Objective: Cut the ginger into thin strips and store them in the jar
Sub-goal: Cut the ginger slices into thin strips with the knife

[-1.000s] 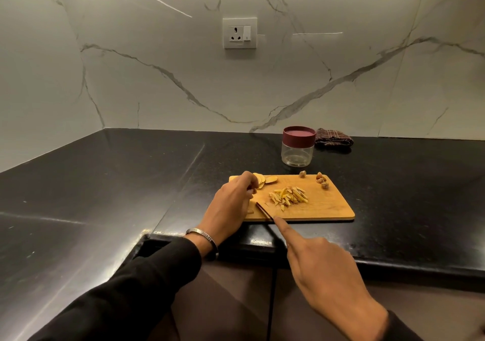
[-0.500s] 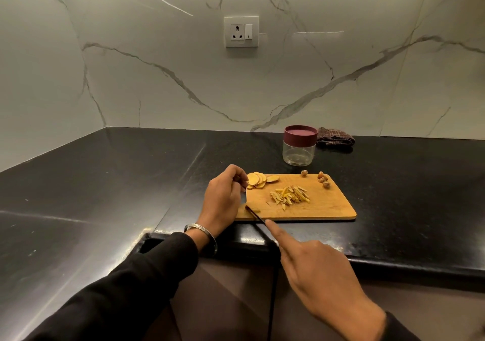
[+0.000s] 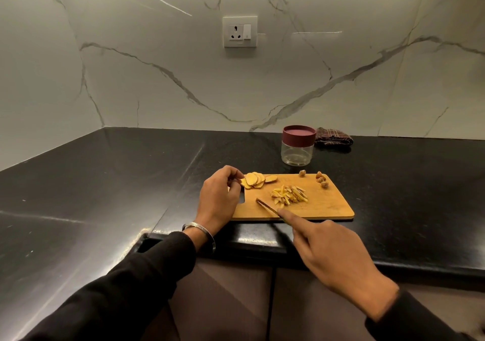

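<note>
Left hand (image 3: 219,199) pinches the end of the ginger slices (image 3: 253,179), fanned rightward along the board's far edge; right hand (image 3: 333,259) grips the knife (image 3: 266,207), blade pointing toward them.

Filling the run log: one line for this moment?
left hand pinches ginger slices | right hand holds knife | strips piled on board | jar lidded

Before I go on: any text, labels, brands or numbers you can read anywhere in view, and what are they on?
None can be read.
Bracelet on the left wrist: engraved marks, too small and blurred to read.
Socket plate: no legible print.
Jar, its lid, board, cloth: no label or text showing.
</note>
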`<state>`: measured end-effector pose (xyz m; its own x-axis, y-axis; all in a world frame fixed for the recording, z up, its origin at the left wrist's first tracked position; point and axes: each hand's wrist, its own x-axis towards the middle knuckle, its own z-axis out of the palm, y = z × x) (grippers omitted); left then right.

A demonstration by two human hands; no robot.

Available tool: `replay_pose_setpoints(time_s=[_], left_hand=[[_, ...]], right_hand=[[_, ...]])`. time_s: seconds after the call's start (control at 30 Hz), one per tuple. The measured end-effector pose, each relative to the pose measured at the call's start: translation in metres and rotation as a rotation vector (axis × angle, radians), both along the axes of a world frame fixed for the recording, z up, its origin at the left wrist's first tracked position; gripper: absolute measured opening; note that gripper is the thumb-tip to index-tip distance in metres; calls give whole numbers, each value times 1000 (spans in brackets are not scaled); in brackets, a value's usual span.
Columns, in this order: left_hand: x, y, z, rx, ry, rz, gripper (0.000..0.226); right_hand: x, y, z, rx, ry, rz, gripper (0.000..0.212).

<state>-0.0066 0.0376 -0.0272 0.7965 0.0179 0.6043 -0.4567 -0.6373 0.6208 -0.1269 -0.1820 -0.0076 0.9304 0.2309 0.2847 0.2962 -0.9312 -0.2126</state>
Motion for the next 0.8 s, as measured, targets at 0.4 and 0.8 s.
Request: replay_pose_setpoints(time_s=[0.4, 0.8], left_hand=[[29, -13, 3, 253, 21, -55, 35], [40, -9, 3, 268, 239, -67, 48]], right_hand=[[19, -16, -6, 78, 6, -61, 50], [14, -12, -10, 48, -40, -87, 51]])
